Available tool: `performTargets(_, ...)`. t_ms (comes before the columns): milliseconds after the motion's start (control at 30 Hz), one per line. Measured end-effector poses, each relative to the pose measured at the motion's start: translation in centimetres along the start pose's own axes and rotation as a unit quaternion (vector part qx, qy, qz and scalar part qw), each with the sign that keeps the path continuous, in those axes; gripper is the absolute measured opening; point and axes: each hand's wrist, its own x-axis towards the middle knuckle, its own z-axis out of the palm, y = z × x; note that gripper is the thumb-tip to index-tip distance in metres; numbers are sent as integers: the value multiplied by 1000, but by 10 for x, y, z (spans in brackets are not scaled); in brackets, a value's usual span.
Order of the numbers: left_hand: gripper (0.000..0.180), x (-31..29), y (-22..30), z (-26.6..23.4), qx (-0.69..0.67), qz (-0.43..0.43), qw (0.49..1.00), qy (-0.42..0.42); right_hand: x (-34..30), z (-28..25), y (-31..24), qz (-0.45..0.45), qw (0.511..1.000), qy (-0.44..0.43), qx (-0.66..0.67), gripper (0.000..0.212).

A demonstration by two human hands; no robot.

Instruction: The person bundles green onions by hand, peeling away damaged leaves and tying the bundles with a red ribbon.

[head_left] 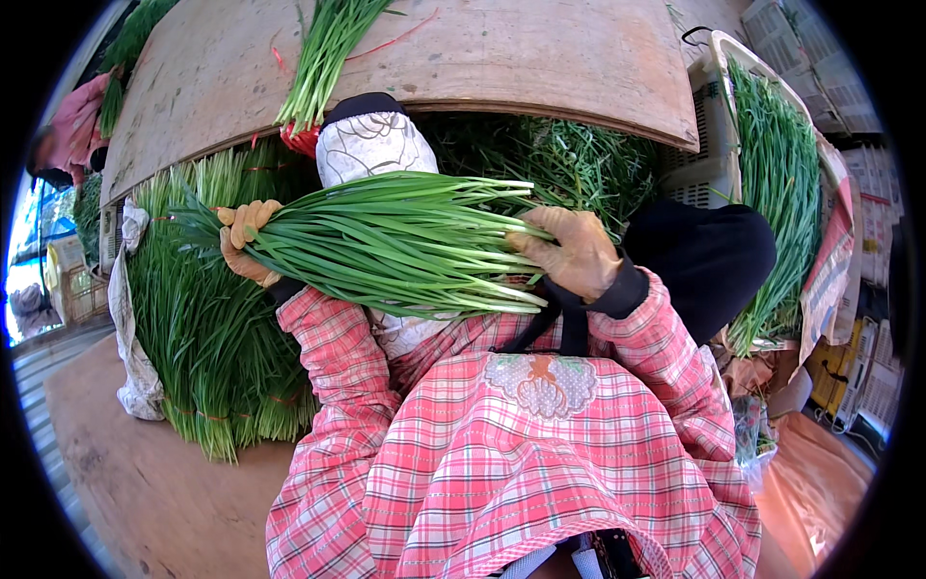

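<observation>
Across my lap lies a loose bundle of garlic chives [386,241], green leaves toward the left and pale cut stems toward the right. My left hand [247,239], in a tan glove, is closed around the leafy end, with the dark tips sticking out past it. At the stem end my right hand [575,253], also gloved, pinches some of the pale stalks between thumb and fingers. Other stems stick out free above and below it. Beneath the bundle is a white patterned cloth [374,150] over my knee.
A wooden board [521,58] spans the front, bearing a smaller chive bunch [328,58] and red ties. Stacked tied chives [212,318] stand at left. Loose greens [579,164] lie under the board. A crate [725,116] of chives stands right. Another person [75,125] is at far left.
</observation>
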Motion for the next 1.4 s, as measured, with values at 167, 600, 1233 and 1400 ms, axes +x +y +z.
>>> performTargets(167, 10, 1, 4, -8, -14, -28, 999, -37, -16, -34, 53, 43, 987, 98, 120, 20)
performTargets(600, 4, 5, -1, 12, 3, -15, 999, -51, 20, 21, -6, -161, 974, 75, -138, 24)
performTargets(1233, 17, 7, 1, 4, -14, -5, 986, -166, 10, -46, 34, -51, 981, 97, -158, 17)
performTargets(1400, 19, 18, -16, 26, -3, 8, 973, -232, 45, -5, 14, -76, 991, 10, 107, 30)
